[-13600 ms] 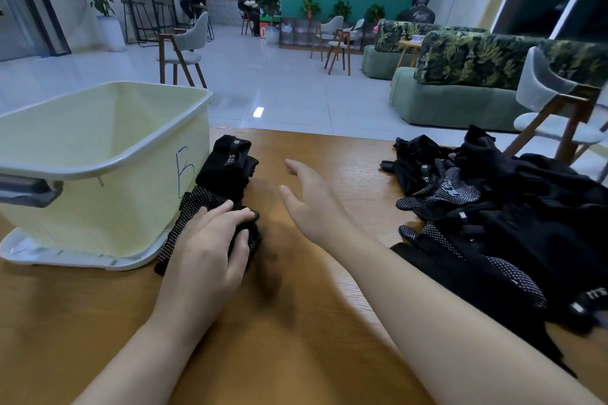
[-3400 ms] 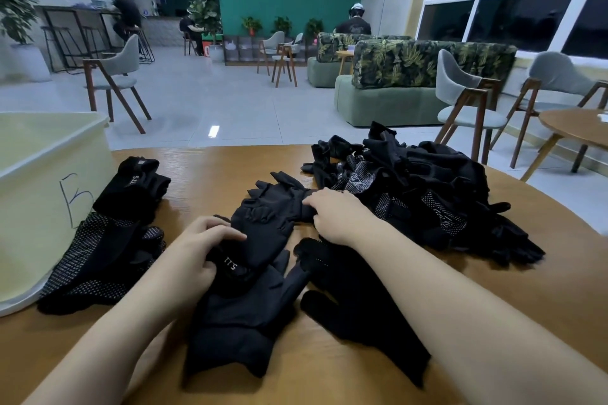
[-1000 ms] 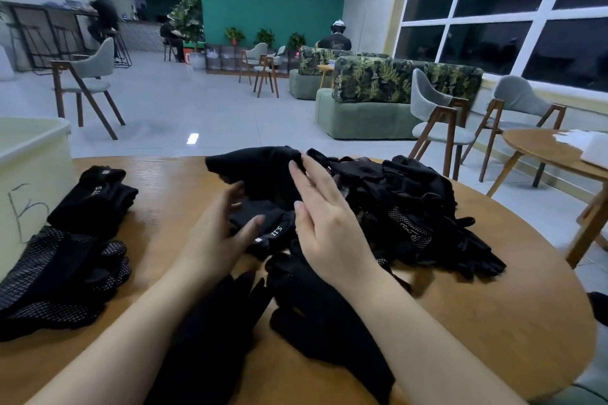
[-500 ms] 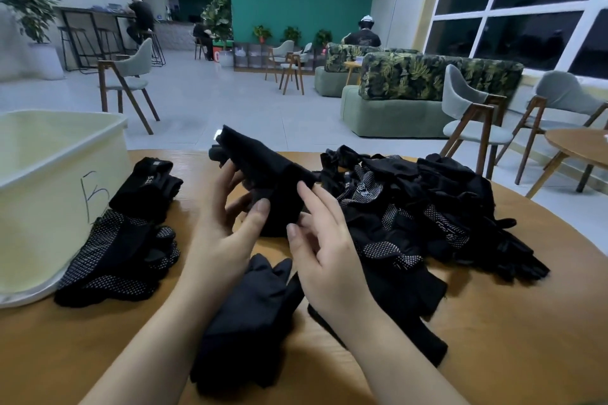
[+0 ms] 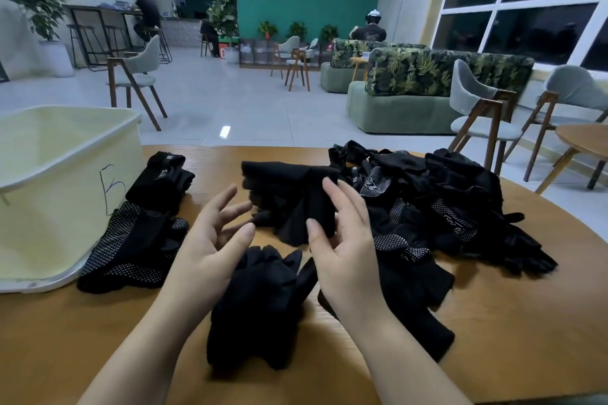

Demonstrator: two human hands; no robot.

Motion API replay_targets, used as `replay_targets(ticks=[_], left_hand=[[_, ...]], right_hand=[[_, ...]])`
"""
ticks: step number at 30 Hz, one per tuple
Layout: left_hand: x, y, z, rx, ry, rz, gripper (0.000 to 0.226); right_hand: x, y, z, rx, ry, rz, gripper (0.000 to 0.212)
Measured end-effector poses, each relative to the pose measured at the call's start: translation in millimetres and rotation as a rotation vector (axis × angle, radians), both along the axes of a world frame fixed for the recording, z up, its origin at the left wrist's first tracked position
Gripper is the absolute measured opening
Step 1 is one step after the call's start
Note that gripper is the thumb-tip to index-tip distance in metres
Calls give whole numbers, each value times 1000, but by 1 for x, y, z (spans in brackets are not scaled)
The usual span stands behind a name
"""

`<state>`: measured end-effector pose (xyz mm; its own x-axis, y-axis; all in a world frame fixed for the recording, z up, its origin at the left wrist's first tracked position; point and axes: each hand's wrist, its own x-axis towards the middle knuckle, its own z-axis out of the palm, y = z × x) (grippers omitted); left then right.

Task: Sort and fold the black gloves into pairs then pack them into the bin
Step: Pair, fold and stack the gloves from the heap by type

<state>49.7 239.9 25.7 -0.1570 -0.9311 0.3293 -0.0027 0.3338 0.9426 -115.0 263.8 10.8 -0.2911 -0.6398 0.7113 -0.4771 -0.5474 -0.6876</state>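
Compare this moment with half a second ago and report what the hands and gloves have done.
The left hand let go of the lifted glove and opened, fingers spread. The right hand keeps its grip on that glove, thumb and fingers pinching the fabric above the table. The folded pairs beside the bin, the loose pile and the flat glove stayed put.

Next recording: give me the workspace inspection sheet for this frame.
Surface: round wooden table, gloves across the middle.
Job's things: pale bin at left, marked by pen; folded pairs beside it; loose glove pile at right; flat gloves near front edge; raised glove above the table.
Clutter: nothing seen.
Grip: right hand pinches the raised glove; left hand open, fingers spread beside it.
Cables: nothing seen.
Surroundings: lounge with chairs, leaf-print sofas, plants, seated people far off.
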Motion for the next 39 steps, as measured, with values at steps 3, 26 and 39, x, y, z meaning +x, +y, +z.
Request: replay_targets(ticks=[3,26,39], left_hand=[[9,-7,-13,-38,-266,16,45],[11,-19,-58,-264,-771,-270,38],[11,-22,-62,-331,-838,-256,39]], right_hand=[[-12,-9,10,-30,128,-85,53],[-158,29,-8,410,308,-528,27],[-149,-60,23,686,652,-372,44]])
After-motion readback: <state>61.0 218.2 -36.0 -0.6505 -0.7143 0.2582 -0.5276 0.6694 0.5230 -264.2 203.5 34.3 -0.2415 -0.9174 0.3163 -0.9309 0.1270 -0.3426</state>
